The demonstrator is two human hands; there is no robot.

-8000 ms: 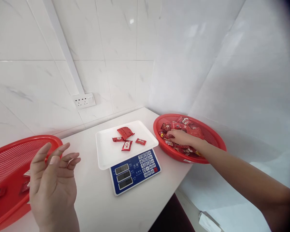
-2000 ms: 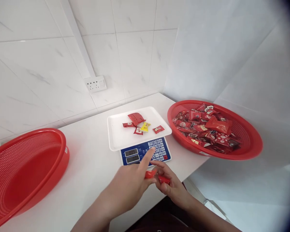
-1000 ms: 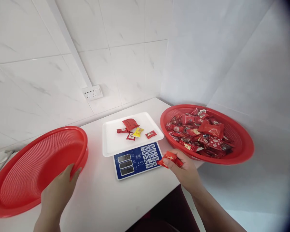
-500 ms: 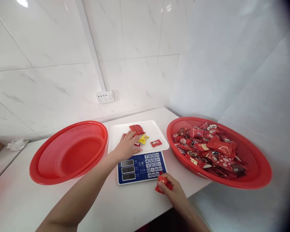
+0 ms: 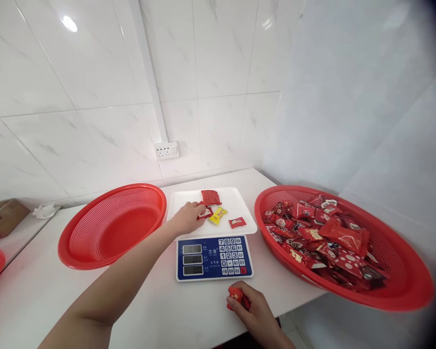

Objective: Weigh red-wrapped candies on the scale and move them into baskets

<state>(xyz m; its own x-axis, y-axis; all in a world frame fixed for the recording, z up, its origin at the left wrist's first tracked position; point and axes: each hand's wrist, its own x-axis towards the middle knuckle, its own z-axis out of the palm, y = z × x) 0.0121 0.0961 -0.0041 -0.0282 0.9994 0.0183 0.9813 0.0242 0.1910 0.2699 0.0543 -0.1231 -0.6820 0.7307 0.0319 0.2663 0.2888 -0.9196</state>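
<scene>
My left hand (image 5: 187,218) is over the white pan (image 5: 236,196) of a digital scale (image 5: 212,276), its fingers closed on a small red-wrapped candy (image 5: 206,213). Close by on the pan lie a yellow-wrapped candy (image 5: 218,215), a larger flat red packet (image 5: 211,197) and another red candy (image 5: 237,222) farther right. In front of the scale, my right hand (image 5: 257,312) is closed around red-wrapped candy (image 5: 235,293); how many pieces it holds is partly hidden by the fingers.
To the right, a red plastic basket (image 5: 412,286) holds a heap of red-wrapped sweets (image 5: 323,232) and juts past the table edge. A second red basket (image 5: 123,230) stands left of the scale. A cardboard box (image 5: 9,217) and a wall socket (image 5: 166,150) are farther back.
My left fingers have drawn together on the red candy, where they were spread over the pan before. My right hand has moved slightly away from the scale keypad. The view has shifted left.
</scene>
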